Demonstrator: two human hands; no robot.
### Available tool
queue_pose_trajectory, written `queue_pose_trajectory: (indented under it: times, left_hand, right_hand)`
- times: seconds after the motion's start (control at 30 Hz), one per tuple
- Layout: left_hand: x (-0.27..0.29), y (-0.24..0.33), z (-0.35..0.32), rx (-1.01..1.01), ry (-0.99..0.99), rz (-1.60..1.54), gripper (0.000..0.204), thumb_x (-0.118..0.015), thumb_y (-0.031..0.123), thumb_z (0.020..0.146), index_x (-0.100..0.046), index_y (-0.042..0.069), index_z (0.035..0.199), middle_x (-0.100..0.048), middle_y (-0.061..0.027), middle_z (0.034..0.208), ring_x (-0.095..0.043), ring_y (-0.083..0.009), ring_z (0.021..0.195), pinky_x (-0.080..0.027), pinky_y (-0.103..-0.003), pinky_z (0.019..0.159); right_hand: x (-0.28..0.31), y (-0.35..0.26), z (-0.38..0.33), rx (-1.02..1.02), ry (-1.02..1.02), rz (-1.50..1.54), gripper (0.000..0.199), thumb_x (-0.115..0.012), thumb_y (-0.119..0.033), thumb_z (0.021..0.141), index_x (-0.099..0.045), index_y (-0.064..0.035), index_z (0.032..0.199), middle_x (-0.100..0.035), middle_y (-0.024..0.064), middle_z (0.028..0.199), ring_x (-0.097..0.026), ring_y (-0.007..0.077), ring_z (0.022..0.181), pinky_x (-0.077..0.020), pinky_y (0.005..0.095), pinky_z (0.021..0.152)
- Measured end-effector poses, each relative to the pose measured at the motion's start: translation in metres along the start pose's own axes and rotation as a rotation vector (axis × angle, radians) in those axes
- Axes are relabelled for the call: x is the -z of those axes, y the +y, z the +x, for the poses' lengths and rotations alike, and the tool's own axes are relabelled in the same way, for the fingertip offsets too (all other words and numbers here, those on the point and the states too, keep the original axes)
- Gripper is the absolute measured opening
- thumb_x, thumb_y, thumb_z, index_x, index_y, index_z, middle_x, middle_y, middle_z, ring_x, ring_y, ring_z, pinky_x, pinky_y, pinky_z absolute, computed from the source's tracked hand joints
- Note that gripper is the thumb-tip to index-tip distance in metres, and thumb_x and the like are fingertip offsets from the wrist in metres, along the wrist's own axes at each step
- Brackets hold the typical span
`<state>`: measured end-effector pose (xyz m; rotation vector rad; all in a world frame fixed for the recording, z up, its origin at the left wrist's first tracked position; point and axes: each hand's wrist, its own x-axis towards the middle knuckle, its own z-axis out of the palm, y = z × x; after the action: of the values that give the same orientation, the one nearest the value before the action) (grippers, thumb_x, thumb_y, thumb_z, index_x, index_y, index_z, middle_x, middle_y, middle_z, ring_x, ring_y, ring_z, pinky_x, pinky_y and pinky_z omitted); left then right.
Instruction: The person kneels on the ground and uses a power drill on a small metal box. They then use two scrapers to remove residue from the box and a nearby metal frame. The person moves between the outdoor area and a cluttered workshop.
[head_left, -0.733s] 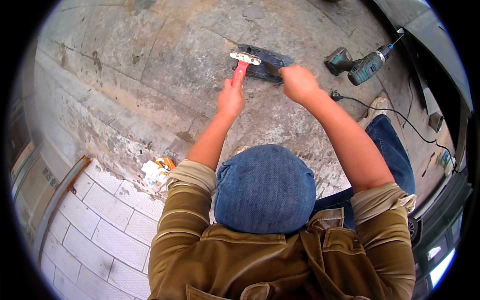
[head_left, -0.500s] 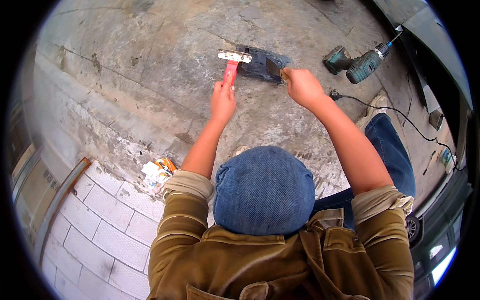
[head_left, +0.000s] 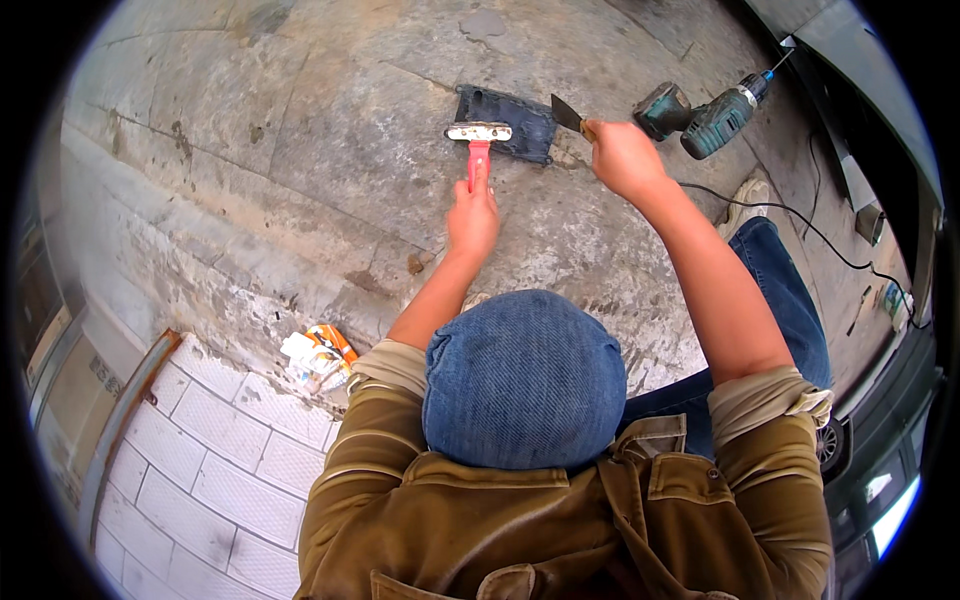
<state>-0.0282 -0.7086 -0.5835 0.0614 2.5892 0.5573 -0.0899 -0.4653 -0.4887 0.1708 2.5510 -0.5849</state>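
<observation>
On the grimy stone ground lies a dark, roughly rectangular panel (head_left: 500, 112) with a scuffed surface. My left hand (head_left: 473, 222) is closed around the red handle of a wide-headed scraper (head_left: 479, 150); its whitish metal head overlaps the panel's near left part. Closed on the handle of a putty knife (head_left: 566, 110), my right hand (head_left: 626, 158) is just right of the panel. The knife's dark triangular blade points up and left, by the panel's right edge; whether it touches anything, I cannot tell.
A teal cordless drill (head_left: 722, 122) lies right of my right hand, beside a dark teal block resembling a battery (head_left: 662, 110). A black cable (head_left: 790, 212) runs along the right. An orange-and-white crumpled packet (head_left: 322, 355) sits near the white tiles (head_left: 230, 455) at lower left.
My right hand has moved right, taking the putty knife's blade off the panel to its right side. The scraper in my left hand has shifted slightly right and nearer me.
</observation>
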Motion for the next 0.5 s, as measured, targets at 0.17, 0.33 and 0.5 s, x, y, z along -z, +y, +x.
queue_pose_trajectory:
  times: [0.17,0.33,0.5]
  left_hand:
    - [0.001,0.009,0.008,-0.014,0.021,0.003,0.051,-0.051,0.018,0.090,-0.037,0.016,0.139,-0.051,-0.0180,0.103,-0.061,-0.0365,0.071,-0.051,-0.046,0.064]
    - [0.003,-0.011,0.006,-0.193,0.120,-0.193,0.048,-0.052,0.017,0.090,-0.041,0.017,0.137,-0.052,-0.0158,0.103,-0.060,-0.0349,0.079,-0.050,-0.045,0.069]
    - [0.044,-0.035,0.024,-0.424,-0.172,0.041,0.049,-0.053,0.017,0.088,-0.043,0.028,0.135,-0.053,-0.0138,0.102,-0.060,-0.0345,0.080,-0.050,-0.045,0.069]
  right_hand:
    - [0.001,0.002,0.008,0.021,-0.032,-0.064,0.027,-0.050,-0.002,0.076,-0.064,-0.0018,0.099,-0.063,0.0236,0.087,-0.061,0.0393,0.083,-0.0491,0.0455,0.075]
    - [-0.002,0.010,0.006,0.016,0.027,-0.001,0.025,-0.056,-0.002,0.071,-0.066,-0.0033,0.094,-0.065,0.0210,0.089,-0.062,0.0373,0.087,-0.0500,0.0444,0.077]
    - [0.000,0.016,0.003,-0.030,0.051,0.057,0.028,-0.055,-0.004,0.075,-0.067,-0.0066,0.101,-0.065,0.0199,0.092,-0.062,0.0368,0.088,-0.0500,0.0434,0.077]
